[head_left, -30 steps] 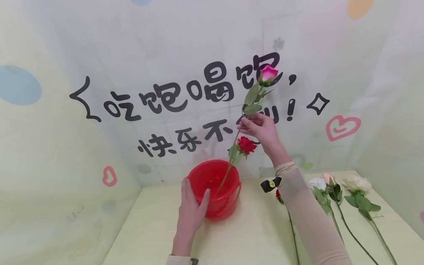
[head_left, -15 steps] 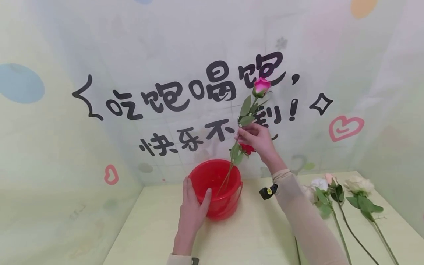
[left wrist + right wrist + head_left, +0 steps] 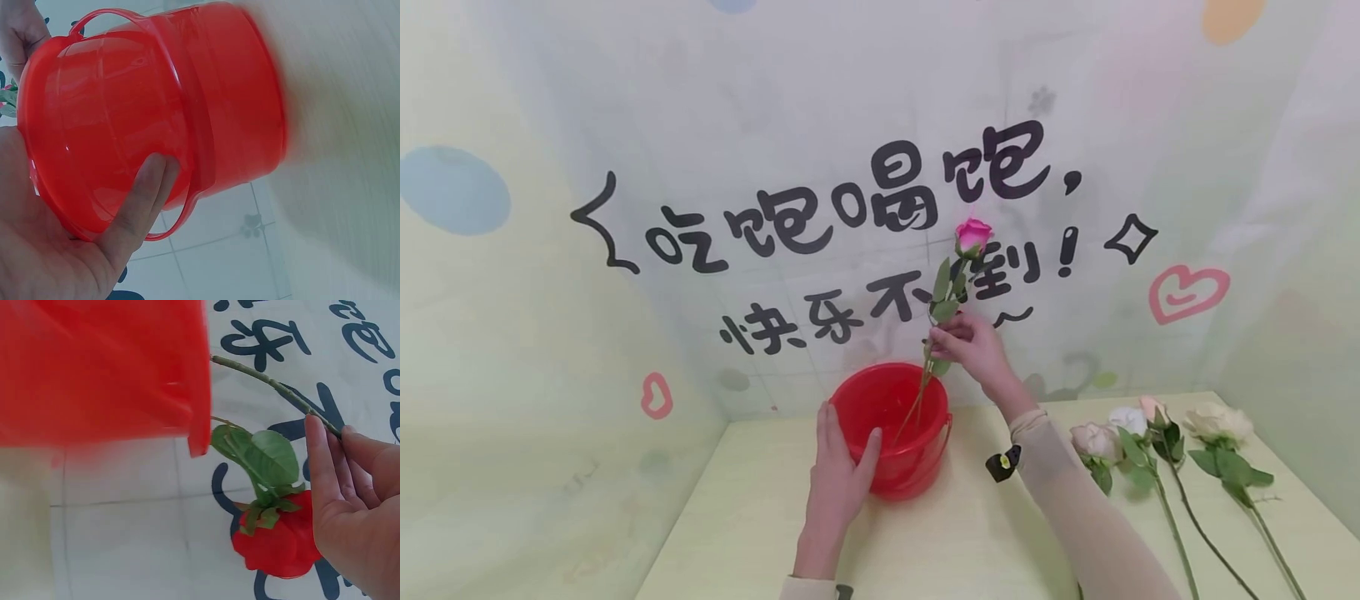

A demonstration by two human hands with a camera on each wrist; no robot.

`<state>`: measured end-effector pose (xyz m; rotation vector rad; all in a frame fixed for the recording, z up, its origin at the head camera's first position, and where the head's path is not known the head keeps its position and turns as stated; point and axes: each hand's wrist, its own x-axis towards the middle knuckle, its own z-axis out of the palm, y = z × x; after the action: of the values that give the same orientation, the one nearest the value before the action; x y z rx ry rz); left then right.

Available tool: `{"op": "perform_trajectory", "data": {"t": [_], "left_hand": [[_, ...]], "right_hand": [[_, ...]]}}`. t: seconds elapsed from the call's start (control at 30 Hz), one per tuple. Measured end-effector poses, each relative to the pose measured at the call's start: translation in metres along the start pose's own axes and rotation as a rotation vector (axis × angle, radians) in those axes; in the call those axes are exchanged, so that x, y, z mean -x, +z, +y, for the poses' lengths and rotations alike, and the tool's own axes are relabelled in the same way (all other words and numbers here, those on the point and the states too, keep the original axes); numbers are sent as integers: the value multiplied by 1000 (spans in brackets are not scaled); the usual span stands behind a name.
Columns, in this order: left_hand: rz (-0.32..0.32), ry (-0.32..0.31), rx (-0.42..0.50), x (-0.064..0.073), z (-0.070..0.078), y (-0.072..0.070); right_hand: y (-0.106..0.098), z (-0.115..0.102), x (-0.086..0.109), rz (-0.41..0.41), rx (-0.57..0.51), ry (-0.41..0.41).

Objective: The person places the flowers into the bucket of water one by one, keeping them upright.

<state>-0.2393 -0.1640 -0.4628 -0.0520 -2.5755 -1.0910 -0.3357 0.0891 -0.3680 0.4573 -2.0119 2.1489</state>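
Note:
A red plastic bucket (image 3: 910,482) stands upright on the table. My left hand (image 3: 837,492) lies against its near left side, fingers fairly straight along the outer wall, as the left wrist view also shows. Above the bucket's right rim, my right hand (image 3: 976,354) pinches the green stem (image 3: 275,381) of a pink artificial rose (image 3: 974,238) between thumb and fingertips. This stem slants down into the bucket. A red rose (image 3: 281,542) with green leaves leans out over the rim, its own stem inside; in the head view its bloom is hidden behind the right hand.
Several pale artificial roses lie at the table's right: a dusty pink rose (image 3: 1094,442), a white rose (image 3: 1127,422), a peach rose (image 3: 1153,411) and a cream rose (image 3: 1217,425). A printed backdrop (image 3: 820,75) with black lettering rises behind the table (image 3: 730,508).
My right hand and the pink rose have moved down and slightly left, its stem sliding lower into the bucket. The hand now covers the red bloom. My left hand and the bucket stay in place.

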Motion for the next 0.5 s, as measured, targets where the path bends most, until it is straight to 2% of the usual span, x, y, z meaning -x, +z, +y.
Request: {"op": "perform_trajectory", "data": {"t": [0.27,0.5], "left_hand": [[-11,-30,-28,3,-3,1],[-7,-17,-31,0,-2,2]], "right_hand": [[-1,20,8,-9,29,50],[-1,28,12,-17,56,59]]}}
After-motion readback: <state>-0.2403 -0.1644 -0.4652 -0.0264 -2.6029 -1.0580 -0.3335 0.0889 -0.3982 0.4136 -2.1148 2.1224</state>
